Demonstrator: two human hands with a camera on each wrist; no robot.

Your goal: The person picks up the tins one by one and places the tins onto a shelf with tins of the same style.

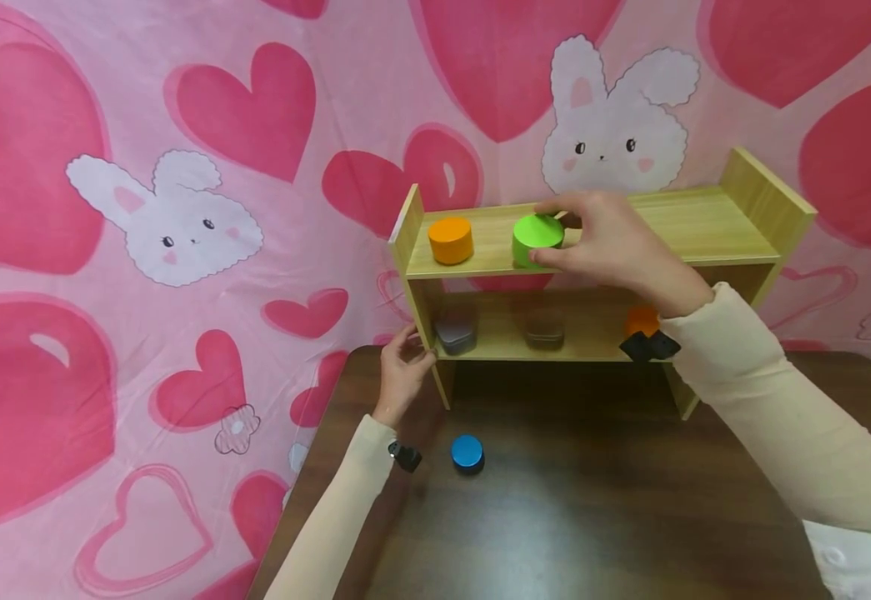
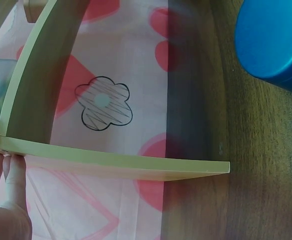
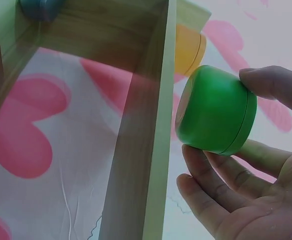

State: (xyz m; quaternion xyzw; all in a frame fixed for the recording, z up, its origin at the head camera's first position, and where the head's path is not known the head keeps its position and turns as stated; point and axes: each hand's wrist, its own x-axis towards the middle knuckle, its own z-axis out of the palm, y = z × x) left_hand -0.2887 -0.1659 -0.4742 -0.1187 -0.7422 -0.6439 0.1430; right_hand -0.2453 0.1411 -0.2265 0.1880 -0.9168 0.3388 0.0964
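Note:
A small wooden two-tier shelf [image 1: 705, 221] stands at the back of the table. My right hand [image 1: 603, 242] pinches a round green tin [image 1: 534, 237] between thumb and fingers at the front of the top board. In the right wrist view the green tin [image 3: 218, 110] is tilted, right by the board's edge. An orange tin [image 1: 451, 242] sits on the top board to its left. My left hand [image 1: 402, 375] grips the shelf's left side panel [image 2: 111, 162], thumb on the inner side and fingers outside. A blue tin [image 1: 468, 452] rests on the table in front.
On the lower board are two greyish see-through containers, one at the left [image 1: 456, 331] and one nearer the middle [image 1: 544, 331]. An orange thing [image 1: 641, 320] there is partly hidden by my right wrist's camera. A pink heart-patterned cloth [image 1: 255, 208] hangs behind the brown table [image 1: 593, 500].

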